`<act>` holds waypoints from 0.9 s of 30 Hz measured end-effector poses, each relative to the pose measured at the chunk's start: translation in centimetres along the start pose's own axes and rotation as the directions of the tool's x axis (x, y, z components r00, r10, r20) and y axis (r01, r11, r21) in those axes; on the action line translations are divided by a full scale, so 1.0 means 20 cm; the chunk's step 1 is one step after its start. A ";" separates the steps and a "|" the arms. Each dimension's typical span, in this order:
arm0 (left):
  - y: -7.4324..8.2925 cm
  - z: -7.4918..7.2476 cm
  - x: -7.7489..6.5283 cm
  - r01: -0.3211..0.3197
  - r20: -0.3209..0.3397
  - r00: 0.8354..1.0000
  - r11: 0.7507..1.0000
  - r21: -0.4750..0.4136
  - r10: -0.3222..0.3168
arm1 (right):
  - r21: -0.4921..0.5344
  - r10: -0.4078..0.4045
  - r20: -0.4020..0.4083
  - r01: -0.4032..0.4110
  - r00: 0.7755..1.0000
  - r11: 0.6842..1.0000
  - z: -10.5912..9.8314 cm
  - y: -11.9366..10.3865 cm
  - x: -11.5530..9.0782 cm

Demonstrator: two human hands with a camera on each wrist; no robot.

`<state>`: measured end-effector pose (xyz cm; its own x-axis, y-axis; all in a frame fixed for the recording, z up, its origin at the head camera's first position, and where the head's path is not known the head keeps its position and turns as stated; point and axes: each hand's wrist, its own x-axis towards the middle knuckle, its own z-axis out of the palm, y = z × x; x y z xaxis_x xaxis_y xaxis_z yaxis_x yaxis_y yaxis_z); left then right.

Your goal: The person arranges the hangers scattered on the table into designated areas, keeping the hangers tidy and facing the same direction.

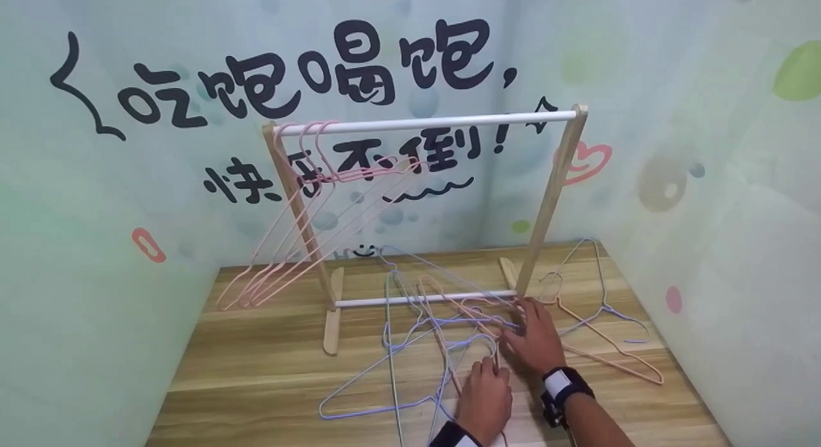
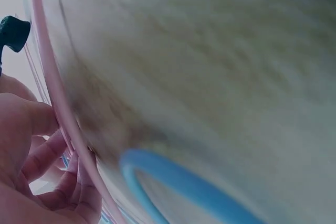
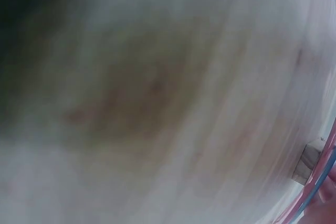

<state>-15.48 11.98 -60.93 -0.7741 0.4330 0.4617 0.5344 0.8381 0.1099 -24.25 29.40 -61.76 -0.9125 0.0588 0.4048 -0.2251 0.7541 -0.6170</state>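
Several pink and blue wire clothes hangers lie tangled on the wooden tabletop. My left hand (image 1: 484, 399) is low over the front of the pile. In the left wrist view its thumb and curled fingers pinch a pink hanger (image 2: 51, 80), with a blue hanger (image 2: 184, 179) close by. Farther back, by the rack's right foot, my right hand (image 1: 535, 338) has its fingers bent at the pink and blue wires. Only its fingertips show at the right wrist view's edge, behind a pink hanger (image 3: 318, 174) and a blue wire (image 3: 315, 190); its grip is partly hidden.
A small rack with wooden posts (image 1: 550, 197) and a white top rail (image 1: 449, 121) stands behind the pile. Several pink hangers (image 1: 285, 248) hang at its left end. An orange-pink hanger (image 1: 616, 347) and a blue one (image 1: 603, 274) lie right. Printed walls enclose the tabletop (image 1: 256, 370).
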 end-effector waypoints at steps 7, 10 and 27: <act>-0.02 -0.01 -0.02 0.032 -0.027 0.999 0.999 0.016 -0.031 | 0.027 0.053 -0.007 -0.053 0.999 0.998 0.00 0.02 0.04; -0.03 -0.01 -0.02 0.060 -0.032 0.998 0.998 -0.007 -0.060 | 0.063 0.107 -0.011 -0.106 0.994 0.992 -0.01 0.01 0.05; -0.17 -0.15 -0.12 0.112 -0.082 0.988 0.966 -0.232 -0.134 | 0.203 0.302 0.065 -0.309 0.951 0.929 -0.10 -0.02 0.19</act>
<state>-14.41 7.15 -59.75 -0.8083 0.2879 0.5136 0.5083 0.7814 0.3619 -26.89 30.67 -58.65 -0.9579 0.2415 0.1550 0.0035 0.5499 -0.8352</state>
